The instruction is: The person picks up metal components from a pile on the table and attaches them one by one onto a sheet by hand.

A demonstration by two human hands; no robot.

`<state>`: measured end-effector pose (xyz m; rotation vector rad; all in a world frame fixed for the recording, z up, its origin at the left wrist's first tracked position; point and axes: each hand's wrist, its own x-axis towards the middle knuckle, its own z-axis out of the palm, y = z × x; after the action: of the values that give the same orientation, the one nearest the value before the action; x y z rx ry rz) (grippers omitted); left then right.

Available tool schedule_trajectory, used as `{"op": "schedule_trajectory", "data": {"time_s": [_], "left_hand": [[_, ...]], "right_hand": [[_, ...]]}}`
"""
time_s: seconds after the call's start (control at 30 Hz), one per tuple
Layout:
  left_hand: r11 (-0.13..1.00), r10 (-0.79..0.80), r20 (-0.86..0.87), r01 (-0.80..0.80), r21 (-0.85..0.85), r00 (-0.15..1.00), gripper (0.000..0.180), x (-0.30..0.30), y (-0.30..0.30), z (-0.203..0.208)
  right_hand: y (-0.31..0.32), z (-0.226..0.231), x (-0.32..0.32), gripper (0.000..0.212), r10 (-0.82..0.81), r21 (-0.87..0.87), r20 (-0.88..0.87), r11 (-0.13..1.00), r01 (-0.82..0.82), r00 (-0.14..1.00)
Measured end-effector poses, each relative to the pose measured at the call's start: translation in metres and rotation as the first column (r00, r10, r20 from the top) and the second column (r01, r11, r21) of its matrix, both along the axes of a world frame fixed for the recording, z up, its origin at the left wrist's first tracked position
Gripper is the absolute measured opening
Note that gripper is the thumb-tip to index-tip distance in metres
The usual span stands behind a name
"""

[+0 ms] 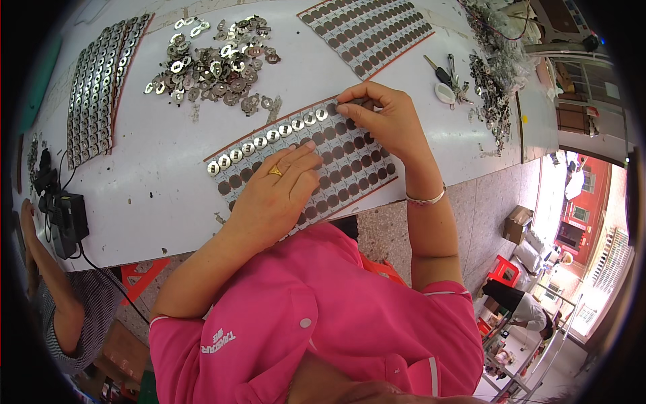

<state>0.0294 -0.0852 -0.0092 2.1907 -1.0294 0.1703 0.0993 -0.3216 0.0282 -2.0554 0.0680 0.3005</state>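
A flat panel [349, 177] with rows of dark round discs lies aslant on the white table in front of me. Along its far row runs a line of shiny metal round pieces [271, 135], each with a small dark slot. My left hand [279, 185], a gold-coloured ring on one finger, rests on the panel with its fingers stretched and slightly bent, holding nothing. At the far right corner of the panel, my right hand [383, 114] pinches thumb and forefinger together at the end of the row. Whatever is between those fingertips is hidden.
Loose metal round pieces [222, 71] lie heaped beyond the panel. Filled panels [101, 87] stand at far left, another disc panel [363, 34] at far right. Keys [449, 74] lie near the right edge. A black power adapter [70, 215] and another person's arm [50, 269] are at left.
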Motion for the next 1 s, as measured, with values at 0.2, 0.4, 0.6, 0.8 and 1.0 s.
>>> {"op": "schedule_trajectory", "data": {"time_s": [0.2,0.4,0.6,0.8,1.0], "left_hand": [[1.000,0.004,0.009,-0.004,-0.010,1.000,0.015,0.001,-0.001,0.000],[1.000,0.003,0.019,-0.003,0.000,1.000,0.016,0.004,-0.002,-0.003],[1.000,0.010,0.040,-0.010,0.003,0.999,0.017,0.002,-0.001,0.006],[0.999,-0.008,0.002,0.008,-0.034,1.000,0.016,0.000,0.001,-0.001],[0.832,-0.059,-0.515,-0.243,-0.500,0.855,0.009,0.000,0.008,0.016]], "right_hand": [[0.006,-0.001,0.004,0.016,0.102,-0.052,0.033,0.994,-0.100,0.994],[0.007,-0.005,0.007,0.018,0.153,-0.126,0.180,0.983,-0.131,0.972],[0.007,0.000,-0.001,0.017,0.085,-0.114,0.119,0.991,-0.071,0.989],[0.007,-0.007,-0.004,0.020,0.155,-0.181,0.141,0.975,-0.128,0.978],[0.023,0.017,-0.021,0.027,0.058,-0.100,0.380,0.995,-0.021,0.923]]}}
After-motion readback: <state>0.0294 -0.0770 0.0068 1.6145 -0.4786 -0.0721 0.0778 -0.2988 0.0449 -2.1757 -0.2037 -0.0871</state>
